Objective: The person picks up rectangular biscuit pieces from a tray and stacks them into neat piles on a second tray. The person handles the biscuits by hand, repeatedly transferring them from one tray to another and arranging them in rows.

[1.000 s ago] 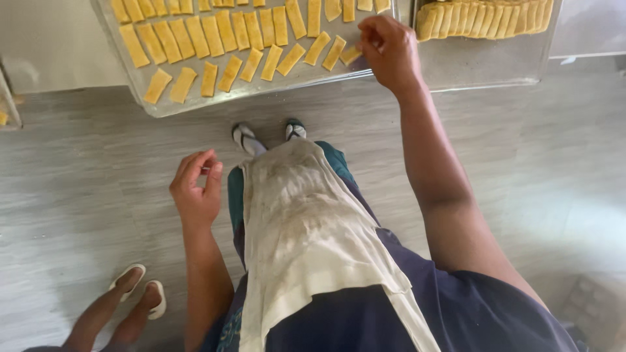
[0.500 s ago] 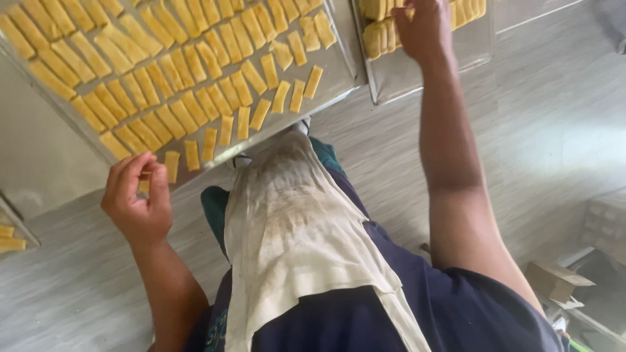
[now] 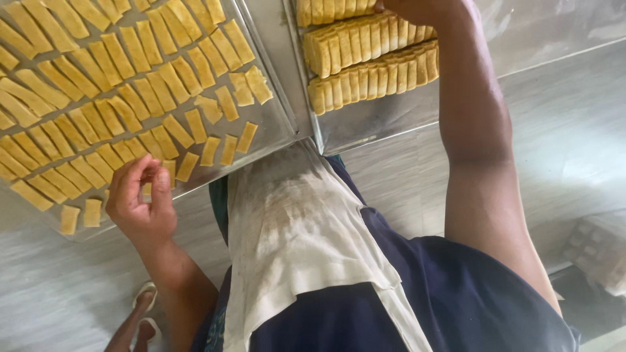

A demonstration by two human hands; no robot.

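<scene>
A metal tray (image 3: 282, 128) at the upper left carries several rows of flat yellow dough strips (image 3: 130, 98) laid side by side. To its right, a second metal tray (image 3: 385, 127) holds the same yellow pieces packed upright in tight rows (image 3: 372, 72). My left hand (image 3: 140, 203) hovers over the first tray's near edge with its fingers curled and thumb close to the fingertips, among the last loose strips. My right hand (image 3: 417, 8) reaches over the packed rows and is mostly cut off by the top edge of the picture.
A stained white apron (image 3: 293, 241) over dark blue clothes fills the lower middle. Another person's sandalled foot (image 3: 140, 319) stands on the grey floor at the bottom left. A pale box (image 3: 596, 248) sits at the right edge.
My left hand has come up from waist height to the first tray's near edge. My right hand has moved from the loose strips over to the tray of packed rows.
</scene>
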